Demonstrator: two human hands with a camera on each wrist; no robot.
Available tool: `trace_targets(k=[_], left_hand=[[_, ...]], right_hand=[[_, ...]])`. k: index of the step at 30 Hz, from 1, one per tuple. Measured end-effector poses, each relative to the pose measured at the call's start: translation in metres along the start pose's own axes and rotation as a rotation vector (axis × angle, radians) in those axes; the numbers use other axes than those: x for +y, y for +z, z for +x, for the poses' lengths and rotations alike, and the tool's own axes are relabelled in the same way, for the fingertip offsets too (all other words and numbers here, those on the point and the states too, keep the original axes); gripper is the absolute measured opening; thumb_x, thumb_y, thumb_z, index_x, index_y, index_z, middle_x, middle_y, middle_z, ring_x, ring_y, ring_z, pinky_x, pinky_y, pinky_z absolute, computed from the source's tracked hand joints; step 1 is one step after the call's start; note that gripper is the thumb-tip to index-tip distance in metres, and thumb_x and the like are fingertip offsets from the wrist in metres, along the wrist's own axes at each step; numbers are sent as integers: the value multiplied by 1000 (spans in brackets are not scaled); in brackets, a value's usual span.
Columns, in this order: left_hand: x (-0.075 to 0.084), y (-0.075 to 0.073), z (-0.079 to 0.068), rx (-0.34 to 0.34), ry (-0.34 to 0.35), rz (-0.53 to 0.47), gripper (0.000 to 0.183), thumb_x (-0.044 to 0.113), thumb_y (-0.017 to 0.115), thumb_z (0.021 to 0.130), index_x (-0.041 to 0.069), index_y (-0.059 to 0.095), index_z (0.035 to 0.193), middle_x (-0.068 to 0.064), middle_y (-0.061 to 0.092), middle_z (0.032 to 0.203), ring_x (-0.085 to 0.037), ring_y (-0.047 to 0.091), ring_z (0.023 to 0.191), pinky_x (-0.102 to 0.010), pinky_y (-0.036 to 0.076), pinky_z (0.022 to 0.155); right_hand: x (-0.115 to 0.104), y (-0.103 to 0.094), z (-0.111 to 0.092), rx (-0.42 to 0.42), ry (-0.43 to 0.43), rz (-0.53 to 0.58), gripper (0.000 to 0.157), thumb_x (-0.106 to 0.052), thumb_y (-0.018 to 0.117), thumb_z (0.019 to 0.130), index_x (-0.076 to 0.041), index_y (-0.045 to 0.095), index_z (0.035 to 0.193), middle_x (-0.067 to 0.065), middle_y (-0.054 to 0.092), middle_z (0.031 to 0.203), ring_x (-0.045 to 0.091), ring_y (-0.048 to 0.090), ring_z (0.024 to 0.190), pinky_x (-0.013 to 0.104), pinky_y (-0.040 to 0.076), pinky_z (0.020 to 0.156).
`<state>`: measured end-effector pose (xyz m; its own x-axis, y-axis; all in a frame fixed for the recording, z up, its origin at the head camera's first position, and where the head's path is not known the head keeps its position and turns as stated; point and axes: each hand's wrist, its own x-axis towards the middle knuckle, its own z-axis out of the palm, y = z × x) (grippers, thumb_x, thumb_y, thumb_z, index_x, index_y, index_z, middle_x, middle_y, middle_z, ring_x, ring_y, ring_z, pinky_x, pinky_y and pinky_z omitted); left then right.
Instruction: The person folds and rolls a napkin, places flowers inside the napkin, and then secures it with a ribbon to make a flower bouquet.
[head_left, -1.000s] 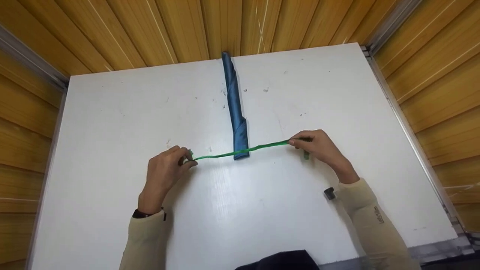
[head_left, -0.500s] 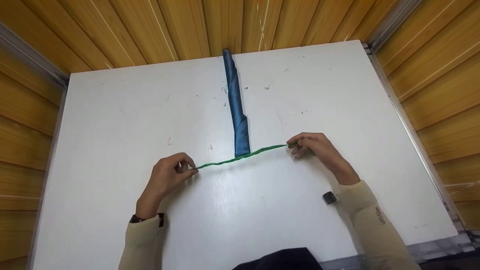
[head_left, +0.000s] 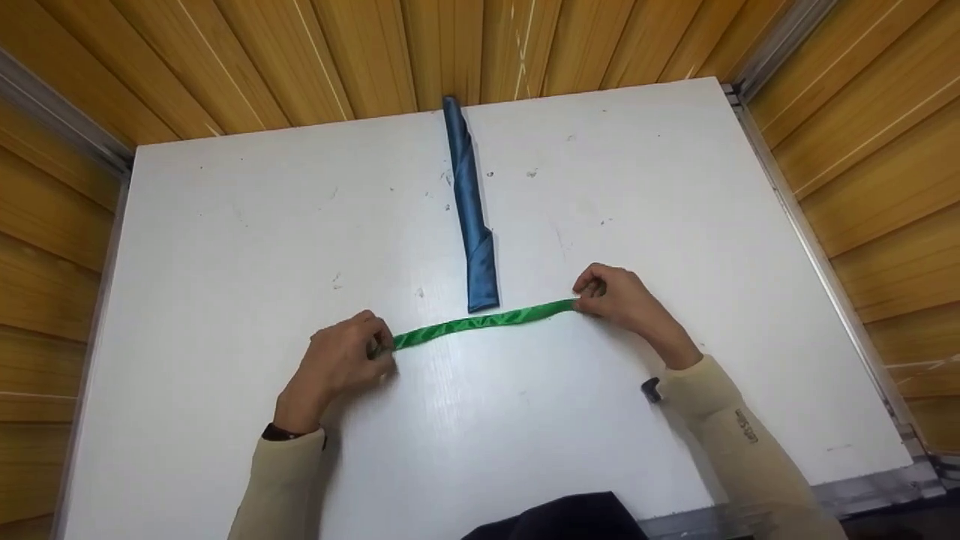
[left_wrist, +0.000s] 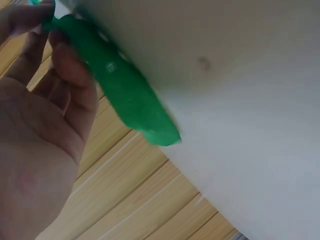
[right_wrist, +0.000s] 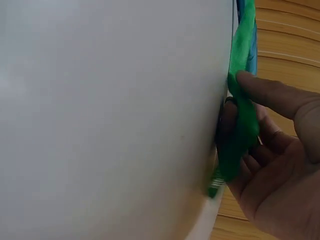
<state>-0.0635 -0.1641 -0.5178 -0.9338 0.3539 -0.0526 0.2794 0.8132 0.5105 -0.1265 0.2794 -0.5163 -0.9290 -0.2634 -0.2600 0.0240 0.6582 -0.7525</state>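
A green satin ribbon (head_left: 484,322) stretches from hand to hand, its broad side facing up, just in front of the near end of a blue rolled satin cloth (head_left: 471,202). My left hand (head_left: 341,358) pinches one end between thumb and fingers; in the left wrist view a loose tail of the ribbon (left_wrist: 120,85) hangs past those fingers. The other end is pinched by my right hand (head_left: 619,304). Beyond that grip, the right wrist view has the ribbon's tail (right_wrist: 235,155) drooping over the fingers. The ribbon lies on or just above the white table; I cannot tell which.
The white table (head_left: 225,247) has small dark marks scattered on it. Wood-patterned walls (head_left: 367,52) stand at the back and both sides, with the rolled cloth's far end at the back edge. A black object (head_left: 651,390) sits beside the right sleeve.
The ribbon, narrow and crossing the blue cloth's near end one second ago, has come toward me and turned broad side up. My left hand has moved slightly nearer; the blue cloth stays put.
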Motion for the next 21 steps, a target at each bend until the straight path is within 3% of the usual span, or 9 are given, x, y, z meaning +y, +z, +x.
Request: trace_targets(k=[4, 8, 12, 17, 21], left_hand=[[5, -5, 3, 71, -83, -10, 27, 35, 79, 92, 9, 73, 98, -1, 66, 89, -19, 61, 75, -41, 52, 66], [14, -1, 12, 141, -88, 2, 38, 42, 85, 92, 5, 78, 97, -5, 67, 92, -22, 66, 79, -41, 56, 67], [28, 9, 25, 106, -104, -35, 36, 41, 88, 89, 5, 82, 95, -4, 66, 87, -20, 64, 76, -38, 54, 68], [40, 22, 39, 55, -114, -70, 24, 30, 91, 86, 8, 83, 88, -1, 63, 82, -17, 60, 73, -37, 52, 68], [42, 23, 42, 20, -96, -77, 13, 17, 89, 87, 8, 80, 83, 0, 62, 77, -16, 59, 71, -36, 52, 68]], right_hand=[[-10, 0, 0, -38, -11, -140, 23, -13, 83, 92, -2, 71, 109, 6, 67, 93, 23, 58, 86, 35, 46, 77], [-24, -1, 1, -38, -30, -290, 35, -32, 85, 92, -3, 73, 106, 8, 65, 97, 27, 58, 90, 41, 46, 79], [-38, 3, 9, -57, -73, -336, 44, -41, 85, 91, -1, 74, 109, 10, 64, 101, 29, 57, 95, 44, 48, 84], [-47, 21, 20, -111, -150, -319, 26, -28, 84, 93, -4, 75, 99, 6, 68, 92, 25, 60, 87, 42, 50, 79], [-47, 35, 22, -125, -154, -334, 18, -21, 84, 92, -7, 74, 88, 0, 67, 81, 20, 58, 78, 37, 47, 71]])
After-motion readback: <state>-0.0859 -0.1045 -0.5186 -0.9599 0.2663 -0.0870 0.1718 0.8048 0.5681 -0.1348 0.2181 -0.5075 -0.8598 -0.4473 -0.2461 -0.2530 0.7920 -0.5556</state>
